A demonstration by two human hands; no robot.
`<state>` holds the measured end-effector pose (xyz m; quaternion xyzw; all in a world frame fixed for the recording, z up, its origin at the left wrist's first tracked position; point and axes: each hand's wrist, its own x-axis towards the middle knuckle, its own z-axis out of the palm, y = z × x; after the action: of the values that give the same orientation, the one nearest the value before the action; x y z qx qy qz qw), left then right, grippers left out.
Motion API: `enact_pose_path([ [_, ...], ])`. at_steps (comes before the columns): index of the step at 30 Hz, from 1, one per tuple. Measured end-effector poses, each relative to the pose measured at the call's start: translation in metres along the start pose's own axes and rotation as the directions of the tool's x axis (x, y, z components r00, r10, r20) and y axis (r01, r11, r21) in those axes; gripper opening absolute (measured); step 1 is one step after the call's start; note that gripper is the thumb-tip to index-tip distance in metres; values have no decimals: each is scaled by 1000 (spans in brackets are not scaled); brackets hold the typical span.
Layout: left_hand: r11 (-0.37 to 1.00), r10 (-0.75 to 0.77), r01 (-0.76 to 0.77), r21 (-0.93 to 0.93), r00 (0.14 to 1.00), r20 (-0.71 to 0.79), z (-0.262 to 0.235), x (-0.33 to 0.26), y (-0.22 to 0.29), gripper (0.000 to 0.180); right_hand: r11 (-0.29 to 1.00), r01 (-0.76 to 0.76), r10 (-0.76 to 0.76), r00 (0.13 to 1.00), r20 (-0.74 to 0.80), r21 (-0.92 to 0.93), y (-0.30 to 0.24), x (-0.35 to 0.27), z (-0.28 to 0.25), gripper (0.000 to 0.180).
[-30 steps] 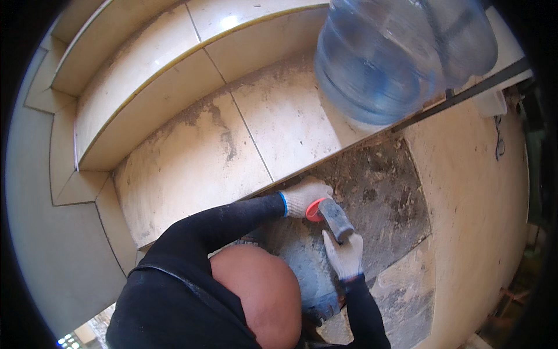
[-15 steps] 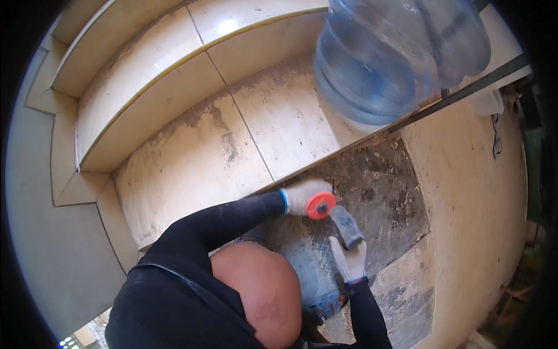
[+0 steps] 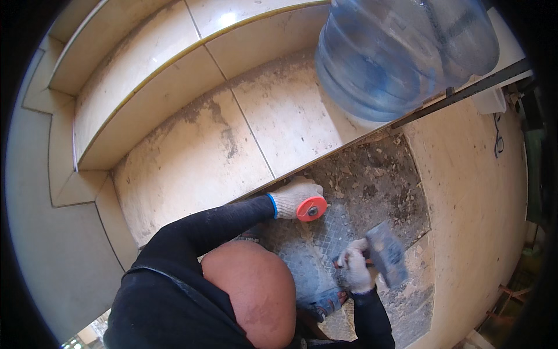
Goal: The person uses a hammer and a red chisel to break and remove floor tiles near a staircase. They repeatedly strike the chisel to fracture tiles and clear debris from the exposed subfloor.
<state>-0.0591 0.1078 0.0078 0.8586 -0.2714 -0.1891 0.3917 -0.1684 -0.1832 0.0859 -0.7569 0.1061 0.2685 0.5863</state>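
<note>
My left hand, in a knit glove with a blue cuff, is wrapped round a chisel. The chisel's round red guard and metal striking end face up; its tip is hidden. It stands by the foot of the tiled step. Lower right, my gloved right hand grips the handle of a hammer. The hammer's blocky, dusty grey head is raised to the right, apart from the chisel. Below the hands is broken, rough floor with a ridged, mortar-like patch.
Tiled steps curve across the upper left. A large clear blue water bottle stands on the lower step, beside a dark metal bar. My bare knee and sandalled foot are close to my hands. Smooth beige floor lies right.
The hammer has swung away from the chisel, down and to the right, with my right hand turning. My left hand and the chisel have shifted slightly left.
</note>
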Motion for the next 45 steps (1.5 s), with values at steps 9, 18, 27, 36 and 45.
enact_pose_path([
  [9, 906, -43, -20, -423, 990, -138, 4, -8, -19, 28, 916, 314, -348, 932, -105, -248, -8, 17, 28, 15],
  [18, 938, 6, -55, -341, 990, -144, 4, 2, -15, 36, 839, 277, -276, 958, 74, -468, 2, 37, 32, 27],
  [27, 974, 9, -51, -219, 982, -190, -6, 17, 32, 33, 942, -332, 323, 933, -155, -36, 18, 43, -11, 40],
  [36, 882, 374, -382, 277, 924, 82, -36, 77, 66, 35, 660, -433, 559, 829, -18, 614, 41, 67, -16, 24],
  [45, 726, 494, -569, 387, 822, 284, -6, 197, 68, 29, 410, -361, 550, 830, 89, 838, 43, 72, -5, 24],
])
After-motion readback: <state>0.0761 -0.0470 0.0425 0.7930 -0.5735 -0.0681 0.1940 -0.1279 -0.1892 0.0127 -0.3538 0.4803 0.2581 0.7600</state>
